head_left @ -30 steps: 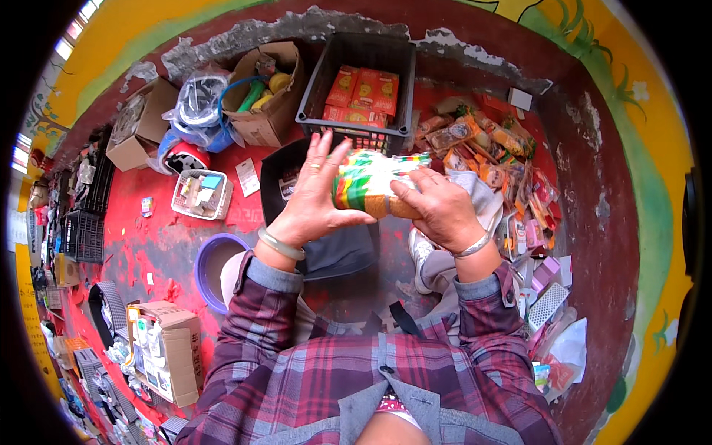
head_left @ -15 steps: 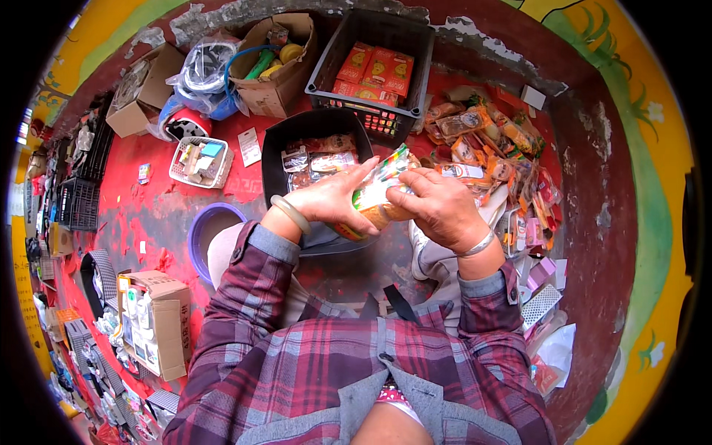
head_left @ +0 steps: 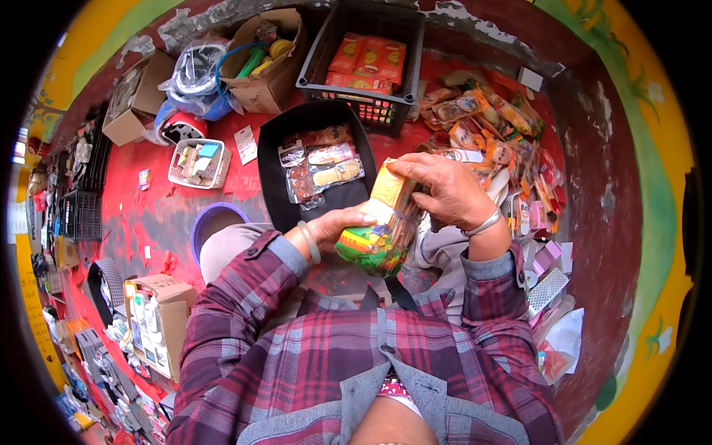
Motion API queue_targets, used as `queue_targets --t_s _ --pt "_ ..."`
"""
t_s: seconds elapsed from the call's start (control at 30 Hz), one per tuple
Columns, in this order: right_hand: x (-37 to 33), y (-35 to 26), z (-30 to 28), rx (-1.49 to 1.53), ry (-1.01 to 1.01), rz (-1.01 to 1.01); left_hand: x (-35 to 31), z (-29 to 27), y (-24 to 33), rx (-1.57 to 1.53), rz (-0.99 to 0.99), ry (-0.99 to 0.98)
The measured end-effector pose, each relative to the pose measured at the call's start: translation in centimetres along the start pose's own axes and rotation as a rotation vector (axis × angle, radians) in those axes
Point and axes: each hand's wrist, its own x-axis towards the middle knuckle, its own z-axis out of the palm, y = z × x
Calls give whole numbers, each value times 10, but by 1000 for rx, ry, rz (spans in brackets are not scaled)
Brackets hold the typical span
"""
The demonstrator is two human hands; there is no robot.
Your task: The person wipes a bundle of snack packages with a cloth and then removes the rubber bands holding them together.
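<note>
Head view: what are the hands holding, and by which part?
Both hold one clear-wrapped snack packet. The left hand grips its lower, green-and-red printed end from the side; the right hand closes over its upper, yellow end.

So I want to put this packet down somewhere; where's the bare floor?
Bare red floor lies left of the black tray, between the white basket and the purple basin. To the right, the snack pile is crowded. Both the left hand and the right hand hold the packet.
</note>
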Motion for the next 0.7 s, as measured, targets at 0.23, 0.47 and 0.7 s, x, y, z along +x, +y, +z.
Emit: queue_targets --t_s 0.23,0.47,0.7 --pt "-2 -11 -11 -67 190 104 -4 0 2 -136 80 162" --pt "0 -20 0 -168 103 75 -5 16 11 -174 182 165" --pt "4 -32 2 -304 48 125 -3 11 10 -170 128 73"
